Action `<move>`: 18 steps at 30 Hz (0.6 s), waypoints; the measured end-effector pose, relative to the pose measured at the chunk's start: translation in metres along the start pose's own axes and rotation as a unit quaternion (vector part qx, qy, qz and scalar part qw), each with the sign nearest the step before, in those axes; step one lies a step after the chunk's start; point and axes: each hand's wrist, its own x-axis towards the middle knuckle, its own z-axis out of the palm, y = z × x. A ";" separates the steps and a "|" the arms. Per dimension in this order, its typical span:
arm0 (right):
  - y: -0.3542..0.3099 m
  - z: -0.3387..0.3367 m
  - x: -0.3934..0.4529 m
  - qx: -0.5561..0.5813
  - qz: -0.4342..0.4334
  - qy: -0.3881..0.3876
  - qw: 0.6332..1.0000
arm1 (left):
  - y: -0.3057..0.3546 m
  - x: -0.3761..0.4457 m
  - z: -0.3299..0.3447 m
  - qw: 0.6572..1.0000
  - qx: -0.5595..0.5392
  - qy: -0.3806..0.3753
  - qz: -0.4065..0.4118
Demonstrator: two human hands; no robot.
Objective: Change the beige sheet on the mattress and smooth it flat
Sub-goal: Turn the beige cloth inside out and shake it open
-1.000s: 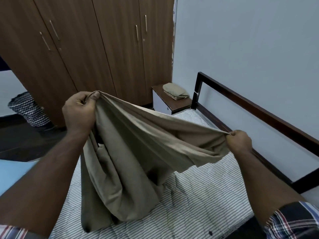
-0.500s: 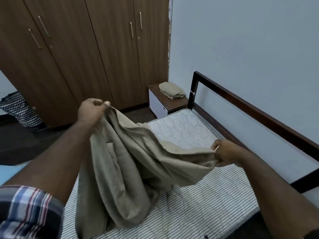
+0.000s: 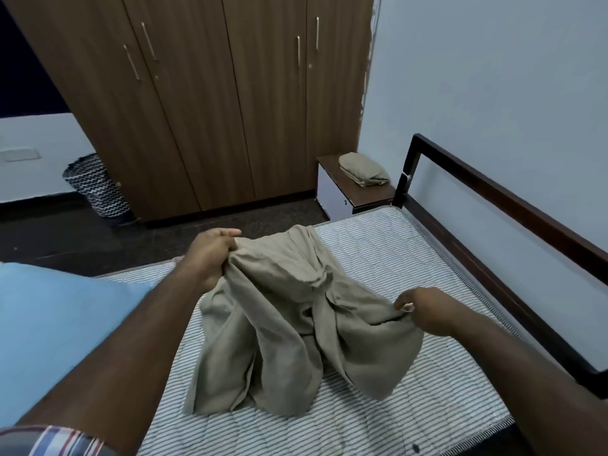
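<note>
Here, bunched on the striped mattress (image 3: pixel 378 258): the beige sheet (image 3: pixel 296 327), a crumpled heap near the middle, its lower folds pooled on the ticking toward the near edge. Held at two points. Left hand (image 3: pixel 210 255) curled tight round a gathered top corner at the heap's far-left side; right hand (image 3: pixel 424 311) pinching an edge at the right, thumb against fingers, a little lower. Between the two grips, slack, sagging cloth, not a taut hem.

Risks, as a judgement. Cannot tell whether the two gripped points belong to the same edge; if not, a twisted spread and a diagonal lie across the bed. So much cloth heaped underneath could trap folds beneath itself once pulled wide, leaving ridges hard to smooth out. A light pinch on the right could slip free on a sharp shake.

Orientation: no clear long axis yet in such a heap. Roughly, the held span running left to right, with the bulk hanging toward the near side. Mattress long axis running from near to far, toward the nightstand (image 3: pixel 355 192), so likely needing a turn or a throw toward the far end.

Further out: a second folded beige cloth (image 3: pixel 363 171) on the nightstand, a dark bed rail (image 3: pixel 493 189) along the right wall, wardrobe (image 3: pixel 214 103) at the far side, patterned basket (image 3: pixel 95 185) far left, blue pillow (image 3: pixel 56 327) near left.
</note>
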 end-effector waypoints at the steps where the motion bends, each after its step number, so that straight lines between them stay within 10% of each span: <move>1: -0.006 -0.001 -0.002 0.041 0.004 -0.017 0.999 | -0.004 -0.004 -0.004 1.000 -0.006 -0.002 0.002; 6: -0.025 -0.005 -0.012 0.222 0.013 -0.063 0.973 | -0.022 -0.025 -0.013 0.999 -0.041 -0.009 0.034; 13: -0.034 0.009 -0.023 -0.119 -0.007 0.016 0.993 | -0.035 -0.045 -0.012 0.996 -0.082 -0.005 0.031; 18: -0.049 0.012 -0.037 0.051 -0.139 0.020 0.989 | -0.037 -0.057 -0.010 0.992 -0.126 -0.028 0.006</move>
